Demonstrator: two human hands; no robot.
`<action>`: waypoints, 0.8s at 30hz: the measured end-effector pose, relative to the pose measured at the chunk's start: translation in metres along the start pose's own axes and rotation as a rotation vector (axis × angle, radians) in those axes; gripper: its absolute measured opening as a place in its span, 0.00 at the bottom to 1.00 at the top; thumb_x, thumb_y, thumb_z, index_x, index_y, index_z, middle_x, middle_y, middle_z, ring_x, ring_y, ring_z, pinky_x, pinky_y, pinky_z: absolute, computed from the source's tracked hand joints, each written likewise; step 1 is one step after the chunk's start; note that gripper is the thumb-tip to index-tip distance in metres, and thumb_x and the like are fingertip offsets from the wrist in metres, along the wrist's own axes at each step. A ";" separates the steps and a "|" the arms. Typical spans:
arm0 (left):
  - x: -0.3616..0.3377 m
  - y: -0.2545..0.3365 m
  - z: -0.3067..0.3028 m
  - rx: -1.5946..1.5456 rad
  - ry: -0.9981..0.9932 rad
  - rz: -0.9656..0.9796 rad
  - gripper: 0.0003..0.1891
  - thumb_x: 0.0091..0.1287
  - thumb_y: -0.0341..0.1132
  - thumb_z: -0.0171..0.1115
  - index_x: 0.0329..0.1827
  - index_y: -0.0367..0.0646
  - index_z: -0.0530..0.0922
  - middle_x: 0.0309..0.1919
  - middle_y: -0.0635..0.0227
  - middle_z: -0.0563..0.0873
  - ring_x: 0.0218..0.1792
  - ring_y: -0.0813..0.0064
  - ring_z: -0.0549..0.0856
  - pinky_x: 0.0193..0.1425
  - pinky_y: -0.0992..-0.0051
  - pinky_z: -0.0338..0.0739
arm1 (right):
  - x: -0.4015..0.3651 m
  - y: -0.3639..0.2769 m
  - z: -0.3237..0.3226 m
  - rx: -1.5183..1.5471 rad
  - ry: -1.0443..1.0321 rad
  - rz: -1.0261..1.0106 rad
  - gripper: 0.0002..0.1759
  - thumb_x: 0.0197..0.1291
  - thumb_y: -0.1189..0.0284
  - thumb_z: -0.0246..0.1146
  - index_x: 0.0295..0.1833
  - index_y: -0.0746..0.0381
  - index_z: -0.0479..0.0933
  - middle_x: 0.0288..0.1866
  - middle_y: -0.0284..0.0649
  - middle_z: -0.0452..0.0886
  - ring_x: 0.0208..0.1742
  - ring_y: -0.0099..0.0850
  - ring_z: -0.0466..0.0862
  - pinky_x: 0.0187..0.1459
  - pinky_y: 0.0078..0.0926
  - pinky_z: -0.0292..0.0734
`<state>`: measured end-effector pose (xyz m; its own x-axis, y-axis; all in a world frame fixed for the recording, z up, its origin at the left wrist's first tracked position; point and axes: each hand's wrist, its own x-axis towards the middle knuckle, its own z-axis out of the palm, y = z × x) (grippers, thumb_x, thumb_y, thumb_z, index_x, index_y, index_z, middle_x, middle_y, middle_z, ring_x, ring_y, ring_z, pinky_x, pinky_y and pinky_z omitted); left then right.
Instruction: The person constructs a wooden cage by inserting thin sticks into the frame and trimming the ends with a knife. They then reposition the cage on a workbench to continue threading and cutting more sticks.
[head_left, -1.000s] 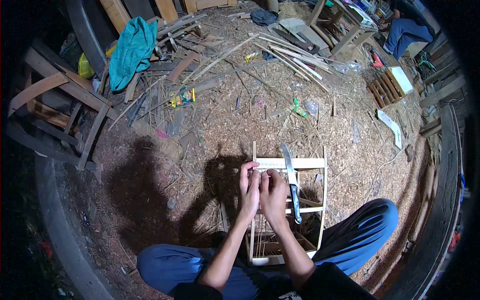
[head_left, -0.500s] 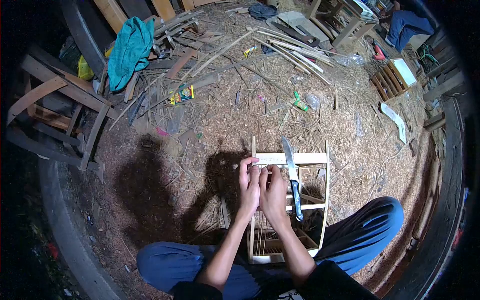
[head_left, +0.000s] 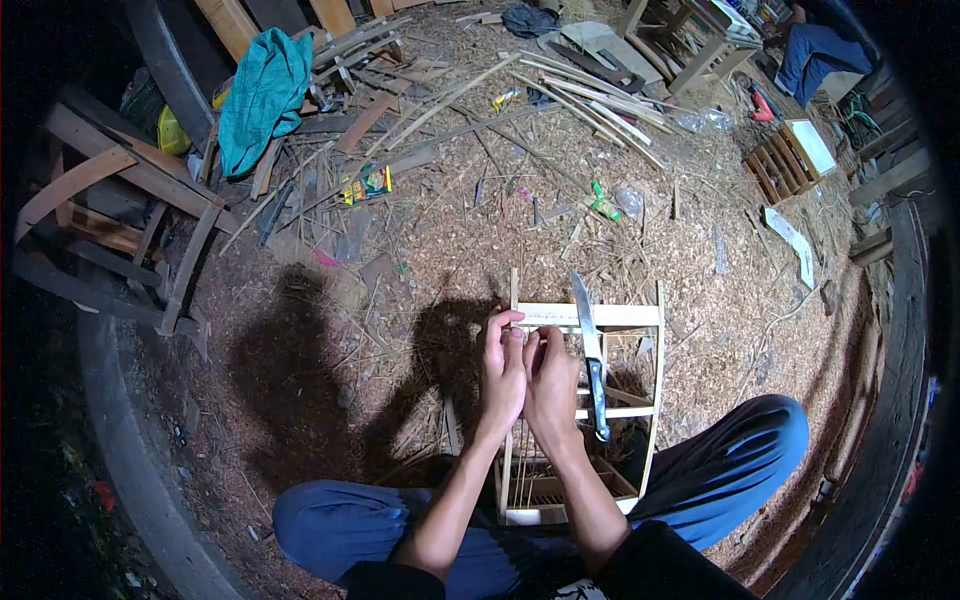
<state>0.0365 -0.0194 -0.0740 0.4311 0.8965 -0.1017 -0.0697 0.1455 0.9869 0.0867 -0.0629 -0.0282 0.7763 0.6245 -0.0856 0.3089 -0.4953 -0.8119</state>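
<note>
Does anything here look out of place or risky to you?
Yes: a knife lies loose across the wooden frame, resting on its rails, right beside the right hand, which works with the left hand at the top rail. The floor around is strewn with shavings and sticks.

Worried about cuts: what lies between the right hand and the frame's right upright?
A knife, laid across crossbars of the frame, close beside the right hand; head view shows it.
</note>
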 end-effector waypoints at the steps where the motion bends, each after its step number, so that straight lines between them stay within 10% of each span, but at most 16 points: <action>1: -0.001 0.002 0.000 -0.021 -0.003 -0.029 0.10 0.85 0.35 0.52 0.61 0.42 0.74 0.51 0.69 0.78 0.53 0.81 0.74 0.63 0.76 0.70 | 0.000 0.001 0.001 0.009 0.011 0.000 0.13 0.76 0.71 0.58 0.42 0.71 0.73 0.25 0.64 0.80 0.28 0.60 0.86 0.29 0.54 0.75; 24: 0.000 -0.005 0.001 0.061 -0.001 -0.024 0.10 0.86 0.36 0.48 0.62 0.44 0.73 0.50 0.68 0.78 0.52 0.78 0.75 0.61 0.74 0.72 | 0.004 0.007 0.000 0.052 -0.027 -0.011 0.14 0.76 0.69 0.57 0.41 0.71 0.76 0.25 0.65 0.79 0.28 0.61 0.84 0.29 0.55 0.73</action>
<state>0.0378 -0.0201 -0.0784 0.4328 0.8928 -0.1248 -0.0046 0.1406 0.9900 0.0916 -0.0642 -0.0345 0.7580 0.6458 -0.0916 0.2876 -0.4569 -0.8417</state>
